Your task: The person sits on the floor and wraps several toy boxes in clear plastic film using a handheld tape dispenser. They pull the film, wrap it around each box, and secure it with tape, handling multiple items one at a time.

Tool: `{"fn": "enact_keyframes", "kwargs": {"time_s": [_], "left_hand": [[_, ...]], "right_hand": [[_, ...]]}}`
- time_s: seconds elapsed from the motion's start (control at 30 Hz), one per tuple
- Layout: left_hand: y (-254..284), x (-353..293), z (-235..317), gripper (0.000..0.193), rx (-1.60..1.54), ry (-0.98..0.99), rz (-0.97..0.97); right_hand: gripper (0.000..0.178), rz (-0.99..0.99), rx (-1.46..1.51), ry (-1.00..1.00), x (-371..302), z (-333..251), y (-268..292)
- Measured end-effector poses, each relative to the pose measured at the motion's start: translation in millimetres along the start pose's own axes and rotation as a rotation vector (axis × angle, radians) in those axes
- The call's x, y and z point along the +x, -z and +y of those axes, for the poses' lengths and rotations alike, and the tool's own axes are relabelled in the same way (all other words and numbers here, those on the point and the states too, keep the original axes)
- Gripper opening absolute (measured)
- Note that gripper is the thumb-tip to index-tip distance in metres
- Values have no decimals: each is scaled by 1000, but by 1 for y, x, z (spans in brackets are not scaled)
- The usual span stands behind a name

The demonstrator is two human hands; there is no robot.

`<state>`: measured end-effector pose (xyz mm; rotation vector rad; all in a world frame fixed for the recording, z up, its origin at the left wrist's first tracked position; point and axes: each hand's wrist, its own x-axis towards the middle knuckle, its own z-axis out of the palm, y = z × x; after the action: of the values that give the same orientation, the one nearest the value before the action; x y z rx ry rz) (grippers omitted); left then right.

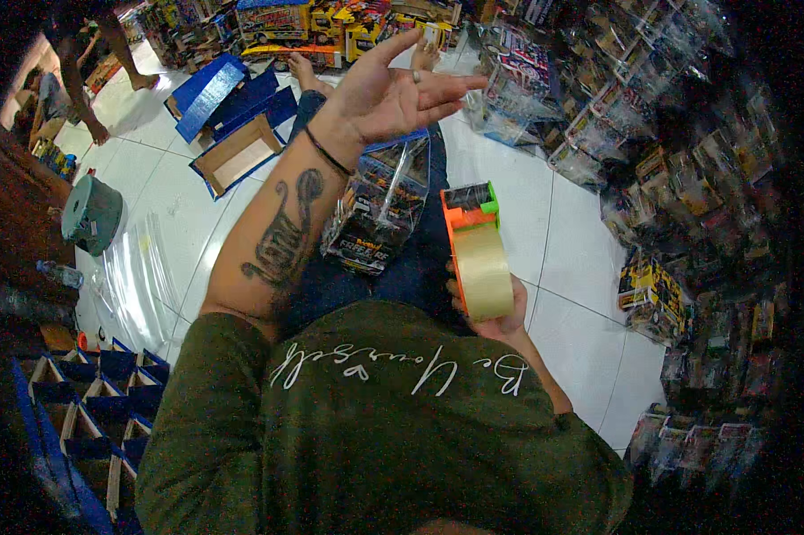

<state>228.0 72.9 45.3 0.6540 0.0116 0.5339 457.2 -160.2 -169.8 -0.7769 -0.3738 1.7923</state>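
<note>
My left hand is raised over my lap, palm turned up and fingers stretched out, with nothing in it. Below its wrist, a dark toy box wrapped in clear plastic rests on my legs, partly covered by my forearm. On the right, my right hand is closed around a tape dispenser with an orange and green frame. It carries a wide roll of yellowish clear tape. The dispenser's head points away from me, apart from the box. Most of my right fingers are hidden behind the roll.
Open blue cardboard boxes lie ahead on the white tiles. Clear plastic sheeting and a grey-green spool are left, above blue dividers. Plastic-wrapped toy packages crowd the right. Another person's legs stand far left.
</note>
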Motion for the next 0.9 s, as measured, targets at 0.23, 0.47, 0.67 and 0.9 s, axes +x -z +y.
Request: {"fn": "enact_keyframes", "kwargs": {"time_s": [0.23, 0.47, 0.67, 0.9], "left_hand": [[30, 13, 12, 62, -272, -551, 235], [-28, -44, -71, 37, 1602, -971, 576], [-60, -67, -126, 69, 2043, -622, 164], [-59, -68, -125, 92, 2074, -657, 12]], "right_hand": [[33, -20, -1165, 681, -1, 48, 63], [38, -58, 241, 4, -5, 10, -10], [42, 57, 432, 74, 4, 9, -56], [34, 167, -37, 305, -7, 6, -54]]}}
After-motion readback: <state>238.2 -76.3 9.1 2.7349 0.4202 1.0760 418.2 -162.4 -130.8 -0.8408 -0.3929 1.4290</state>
